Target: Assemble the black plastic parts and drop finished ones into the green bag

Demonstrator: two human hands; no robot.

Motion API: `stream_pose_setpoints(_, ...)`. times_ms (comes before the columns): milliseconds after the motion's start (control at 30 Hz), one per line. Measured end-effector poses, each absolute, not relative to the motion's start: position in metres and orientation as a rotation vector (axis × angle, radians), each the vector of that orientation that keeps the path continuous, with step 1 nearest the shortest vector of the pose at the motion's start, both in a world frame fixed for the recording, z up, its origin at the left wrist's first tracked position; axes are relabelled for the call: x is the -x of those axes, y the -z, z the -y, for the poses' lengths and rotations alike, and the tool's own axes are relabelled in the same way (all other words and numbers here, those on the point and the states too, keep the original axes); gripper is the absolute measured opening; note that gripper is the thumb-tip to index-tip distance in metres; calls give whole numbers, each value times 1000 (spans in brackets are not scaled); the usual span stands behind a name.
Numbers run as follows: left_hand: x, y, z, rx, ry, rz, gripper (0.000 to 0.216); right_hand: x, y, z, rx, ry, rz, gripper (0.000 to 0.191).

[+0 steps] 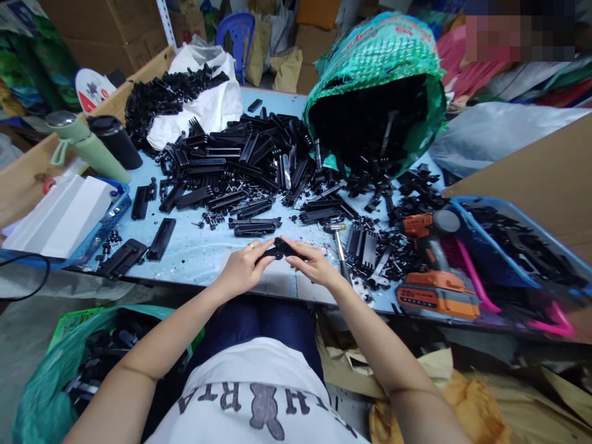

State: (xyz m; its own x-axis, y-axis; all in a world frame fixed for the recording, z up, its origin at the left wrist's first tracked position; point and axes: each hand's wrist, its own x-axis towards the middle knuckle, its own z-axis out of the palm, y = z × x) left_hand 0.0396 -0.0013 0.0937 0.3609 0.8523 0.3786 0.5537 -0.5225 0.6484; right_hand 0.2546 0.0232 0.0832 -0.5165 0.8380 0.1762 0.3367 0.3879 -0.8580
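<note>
Near the front edge of the table, my left hand (243, 268) and my right hand (313, 262) face each other with fingers closed on small black plastic parts (279, 246). Whether these are one joined piece or two separate ones, I cannot tell, as the fingertips cover much of them. Just beyond my hands lies a black slotted plastic piece (254, 226). A hammer (341, 250) rests to the right of my right hand, beside black comb-like parts (363, 246). Loose screws (210, 219) are scattered beyond my left hand.
A heap of black plastic parts (240, 148) covers the table's middle. Behind it, a green woven sack (374, 55) spills more parts. An orange cordless drill (437, 293) and a blue basket (509, 246) stand right. Left are a green bottle (90, 145) and black tumbler (115, 142).
</note>
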Motion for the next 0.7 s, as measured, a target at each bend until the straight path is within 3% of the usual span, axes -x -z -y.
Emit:
stream_pose_setpoints(300,-50,-85,12,-2250,-1001,-1350,38,-265,-95,-30,860,-704,2322,52)
stream_pose_setpoints(700,-52,-76,8,-2273,-1012,-1380,35,-270,-108,-33,907,-551,2508,52)
